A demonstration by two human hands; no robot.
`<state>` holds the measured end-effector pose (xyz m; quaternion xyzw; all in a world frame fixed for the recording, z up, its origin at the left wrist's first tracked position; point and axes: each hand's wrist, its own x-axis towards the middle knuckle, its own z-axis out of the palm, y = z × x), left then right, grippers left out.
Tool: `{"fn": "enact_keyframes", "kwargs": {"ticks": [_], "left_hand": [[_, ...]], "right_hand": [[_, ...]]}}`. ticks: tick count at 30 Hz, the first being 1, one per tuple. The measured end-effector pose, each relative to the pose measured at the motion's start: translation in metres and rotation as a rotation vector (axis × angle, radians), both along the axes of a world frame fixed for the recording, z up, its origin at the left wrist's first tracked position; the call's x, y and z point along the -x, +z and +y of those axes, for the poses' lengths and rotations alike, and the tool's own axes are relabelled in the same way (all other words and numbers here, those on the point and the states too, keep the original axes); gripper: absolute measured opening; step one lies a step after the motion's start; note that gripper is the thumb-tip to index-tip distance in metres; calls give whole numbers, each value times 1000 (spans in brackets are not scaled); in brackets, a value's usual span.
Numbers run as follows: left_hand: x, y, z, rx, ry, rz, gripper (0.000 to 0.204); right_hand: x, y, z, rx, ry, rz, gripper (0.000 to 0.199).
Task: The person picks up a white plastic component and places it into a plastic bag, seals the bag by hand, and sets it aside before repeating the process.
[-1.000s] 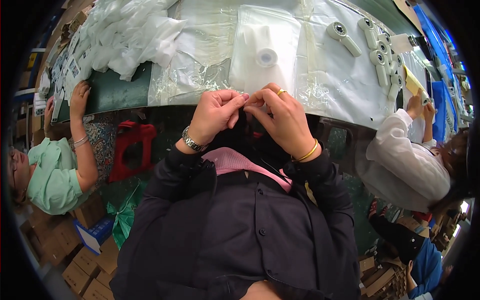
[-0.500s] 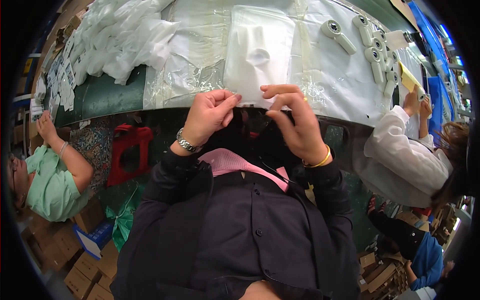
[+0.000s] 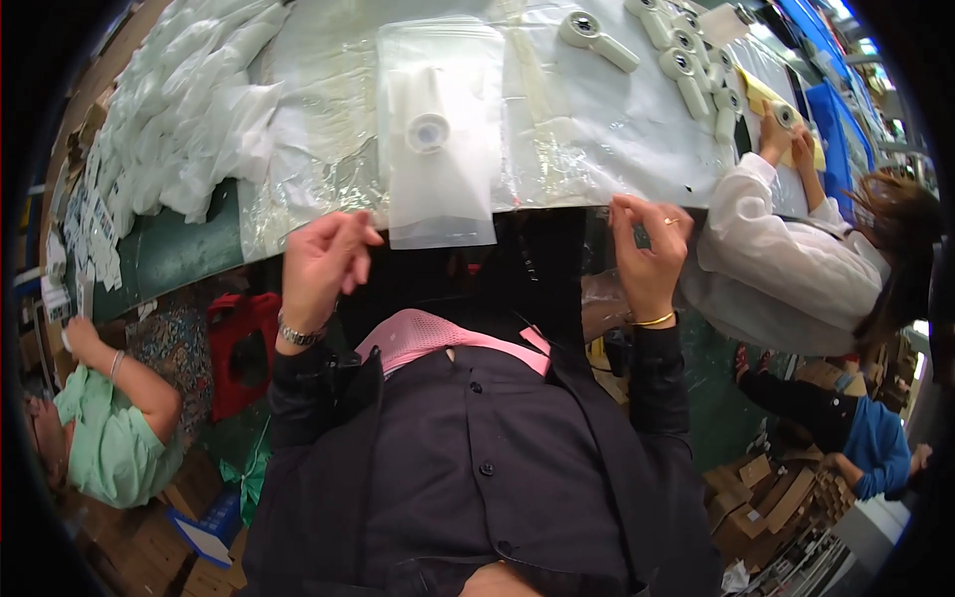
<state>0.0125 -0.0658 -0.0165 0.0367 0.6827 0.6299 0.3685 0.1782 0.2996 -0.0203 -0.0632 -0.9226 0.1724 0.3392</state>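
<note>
A clear, frosted plastic bag (image 3: 443, 214) lies over the table's near edge, its lower end overhanging. Inside or beneath the plastic shows a white round-headed device with a handle (image 3: 428, 132), like a small handheld fan. My left hand (image 3: 323, 261) is left of the bag's lower end, apart from it; its fingers are loosely bent, slightly apart and a little blurred, with nothing seen in them. My right hand (image 3: 652, 249) is well to the right of the bag, at the table edge. Its thumb and forefinger are bent together; whether anything thin is between them is hidden.
More white round-headed devices (image 3: 684, 68) are grouped at the far right, with one (image 3: 597, 40) lying apart. White plastic bags (image 3: 189, 109) are heaped at the left. A co-worker in a white top (image 3: 781, 249) handles a device on the right; another in green (image 3: 124, 428) sits left. A red stool (image 3: 242, 353) stands below.
My hands have moved apart from the bag's near end, left hand leftward, right hand rightward. The view has shifted, so the table items appear further left. The bag's lower end now shows uncovered.
</note>
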Motion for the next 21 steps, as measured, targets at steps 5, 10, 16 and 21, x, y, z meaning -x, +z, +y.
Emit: {"fn": "enact_keyframes", "kwargs": {"ticks": [5,10,16,21], "left_hand": [[3,-2,1,53,135,839,30],[4,0,22,178,-97,1417,55],[10,-7,29,151,-190,1454,56],[21,-12,29,126,-194,1485,46]], "right_hand": [[15,14,-27,-101,-28,28,25],[34,0,-42,49,249,23,33],[67,16,-67,-51,421,3,43],[84,7,-63,-105,520,-14,44]]}}
